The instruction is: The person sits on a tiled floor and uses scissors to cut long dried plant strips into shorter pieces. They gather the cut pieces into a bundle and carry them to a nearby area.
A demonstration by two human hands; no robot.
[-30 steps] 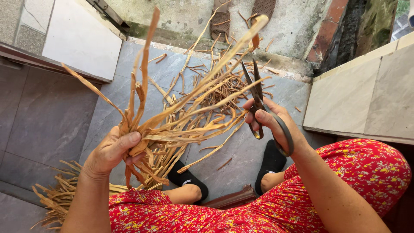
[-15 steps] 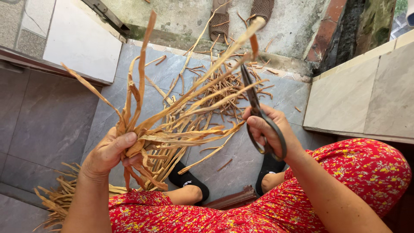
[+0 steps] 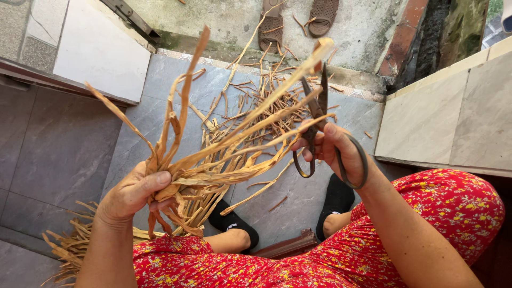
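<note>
A person seated and seen from above held a bunch of dried, straw-coloured plant strips point(image 3: 213, 170) in front of their lap, above a grey tiled floor point(image 3: 64, 144). The strips were long, flat and papery, some curled or split, fanning upward and to the right from the point where they were gathered. The left hand point(image 3: 130, 192) was closed around the base of the bunch, thumb pressed across the top and fingers wrapped beneath. The right hand point(image 3: 341, 149) gripped a pair of dark metal scissors point(image 3: 320, 128), fingers through the large loop handles, with the blades pointing up among the strip tips; whether the blades were parted or closed was hard to make out behind the strips. More strips lay scattered on the floor point(image 3: 266, 90) beyond the hands, and another heap point(image 3: 69, 250) sat at the lower left, partly cut off by the frame edge. The person's legs in red floral fabric point(image 3: 426, 213) filled the bottom, with feet in black socks point(image 3: 336, 200) below. A pair of brown sandals point(image 3: 296, 18) lay on the concrete at the top, cut off by the upper edge.
</note>
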